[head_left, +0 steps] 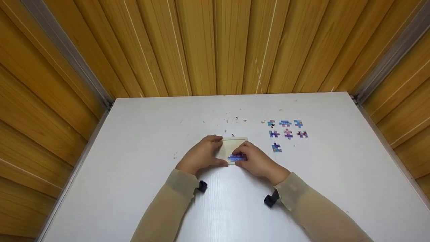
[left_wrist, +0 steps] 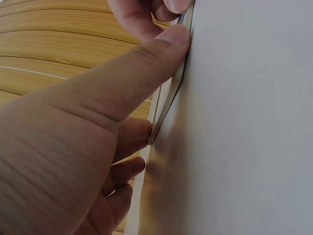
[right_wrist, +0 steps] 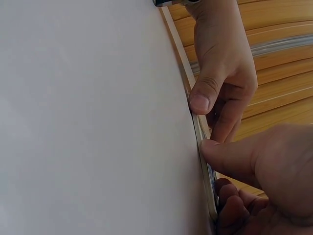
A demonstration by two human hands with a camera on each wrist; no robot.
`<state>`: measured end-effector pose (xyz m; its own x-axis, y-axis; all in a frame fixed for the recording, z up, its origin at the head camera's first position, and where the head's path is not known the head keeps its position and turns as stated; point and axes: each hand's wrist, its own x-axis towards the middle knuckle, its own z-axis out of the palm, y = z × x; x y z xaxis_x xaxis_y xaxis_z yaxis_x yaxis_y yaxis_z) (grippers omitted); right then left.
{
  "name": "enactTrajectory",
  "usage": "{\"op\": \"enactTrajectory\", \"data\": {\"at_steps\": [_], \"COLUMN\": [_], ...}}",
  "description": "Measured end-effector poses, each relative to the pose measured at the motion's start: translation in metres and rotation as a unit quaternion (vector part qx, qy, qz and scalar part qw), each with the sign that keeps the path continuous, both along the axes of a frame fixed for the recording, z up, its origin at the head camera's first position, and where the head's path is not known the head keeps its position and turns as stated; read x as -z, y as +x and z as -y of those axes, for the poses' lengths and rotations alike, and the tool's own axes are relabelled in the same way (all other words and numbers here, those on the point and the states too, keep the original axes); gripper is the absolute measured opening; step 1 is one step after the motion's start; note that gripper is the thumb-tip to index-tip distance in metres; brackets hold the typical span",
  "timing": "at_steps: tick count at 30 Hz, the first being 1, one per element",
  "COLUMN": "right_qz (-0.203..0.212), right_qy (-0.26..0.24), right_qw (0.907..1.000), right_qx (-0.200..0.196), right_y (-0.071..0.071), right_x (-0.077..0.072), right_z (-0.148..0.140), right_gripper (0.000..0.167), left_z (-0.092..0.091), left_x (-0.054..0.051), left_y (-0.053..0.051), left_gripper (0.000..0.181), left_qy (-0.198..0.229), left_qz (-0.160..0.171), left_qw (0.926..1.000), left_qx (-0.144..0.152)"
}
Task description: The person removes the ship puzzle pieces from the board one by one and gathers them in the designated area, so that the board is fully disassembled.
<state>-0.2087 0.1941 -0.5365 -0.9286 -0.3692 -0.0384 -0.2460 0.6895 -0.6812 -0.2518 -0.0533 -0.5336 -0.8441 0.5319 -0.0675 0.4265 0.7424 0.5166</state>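
Observation:
A shallow cream puzzle tray (head_left: 228, 145) lies on the white table between both hands. My left hand (head_left: 204, 153) holds its left side, thumb along the near edge and fingers at the far edge. In the left wrist view the left thumb (left_wrist: 161, 46) rests against the tray's rim. Blue and purple jigsaw pieces (head_left: 235, 158) lie in the tray's near right part; fingers hide how many. My right hand (head_left: 257, 159) has its curled fingers on the purple piece there, with the thumb at the tray's near edge (right_wrist: 198, 129).
To the right of the tray, several loose jigsaw pieces (head_left: 288, 133) lie spread in rough rows on the table (head_left: 151, 134). Small dark marks dot the surface behind the tray. Yellow wood-patterned walls (head_left: 201, 47) border the back and sides.

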Motion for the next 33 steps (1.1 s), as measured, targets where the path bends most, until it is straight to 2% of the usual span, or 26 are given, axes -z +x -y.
{"op": "enactTrajectory", "data": {"at_steps": [8,22,33], "right_qz": [0.012,0.006,0.012], "right_qy": [-0.01,-0.024,-0.024], "right_qw": [0.9998,0.9997,0.9995], "right_qx": [0.011,0.005,0.017], "right_y": [0.0019,0.0024,0.0], "right_x": [0.0012,0.0016,0.0004], "right_z": [0.0017,0.002,-0.0023], "right_gripper": [0.027,0.029,0.031], "left_z": [0.0003,0.001,0.0005], "left_x": [0.0011,0.0021,0.0026], "left_y": [-0.0001,-0.0006,-0.0014], "left_gripper": [0.094,0.097,0.098], "left_qy": [0.0,0.0,-0.002], "left_qz": [-0.001,-0.002,0.0], "left_qw": [1.0,1.0,1.0], "left_qx": [0.002,-0.002,0.002]}}
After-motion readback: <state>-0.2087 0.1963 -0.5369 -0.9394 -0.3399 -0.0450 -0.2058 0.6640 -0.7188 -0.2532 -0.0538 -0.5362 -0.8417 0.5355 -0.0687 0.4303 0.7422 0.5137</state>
